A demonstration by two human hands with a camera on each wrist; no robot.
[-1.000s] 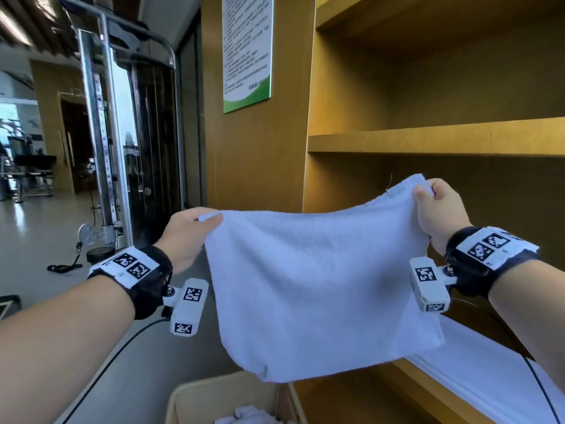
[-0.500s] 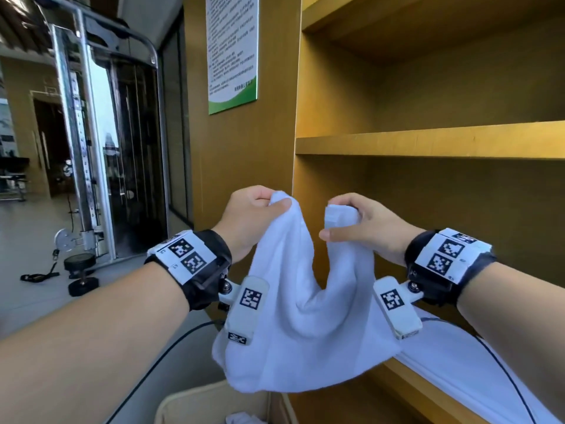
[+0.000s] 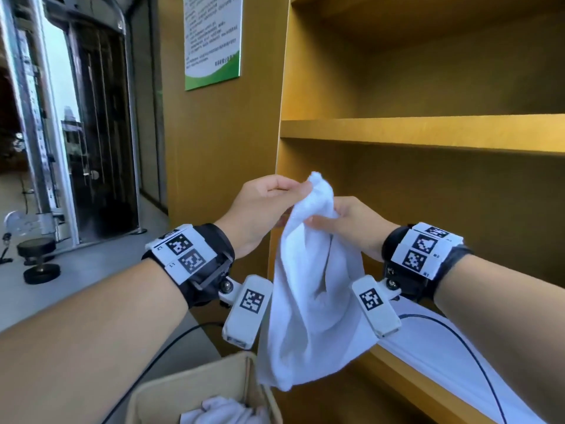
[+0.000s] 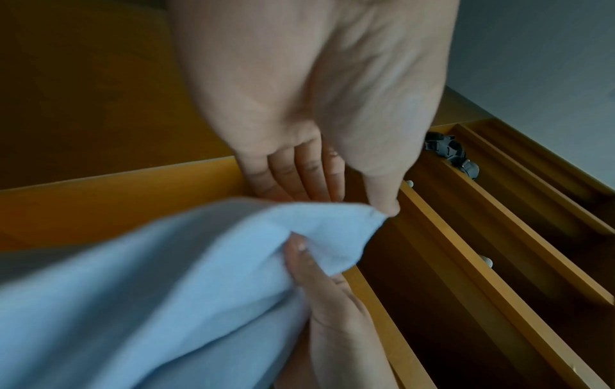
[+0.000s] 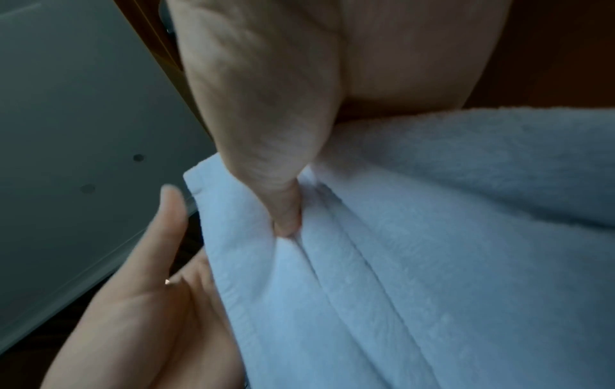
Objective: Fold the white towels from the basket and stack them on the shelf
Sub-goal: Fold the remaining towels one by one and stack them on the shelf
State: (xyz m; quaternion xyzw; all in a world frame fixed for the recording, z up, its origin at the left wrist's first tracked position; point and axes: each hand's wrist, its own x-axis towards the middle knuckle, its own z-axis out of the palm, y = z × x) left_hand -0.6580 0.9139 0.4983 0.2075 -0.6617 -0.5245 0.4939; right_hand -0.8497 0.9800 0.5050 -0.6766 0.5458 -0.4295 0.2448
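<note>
Left hand [image 3: 260, 209]: pinches towel [image 3: 312, 301] top.
Right hand [image 3: 351, 228]: pinches towel beside it.
Towel: hangs above basket [image 3: 159, 399].

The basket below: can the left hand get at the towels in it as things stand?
Probably not yet. The way down to the basket looks free, but the left hand grips the towel together with the right hand.

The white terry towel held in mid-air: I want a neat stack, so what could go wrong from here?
1. The white terry towel hangs bunched, gripped only at its top by the left hand and right hand; the corners may meet unevenly, leaving a crooked fold.
2. Its lower edge dangles over the beige fabric basket and could drop back in if a pinch slips.
</note>
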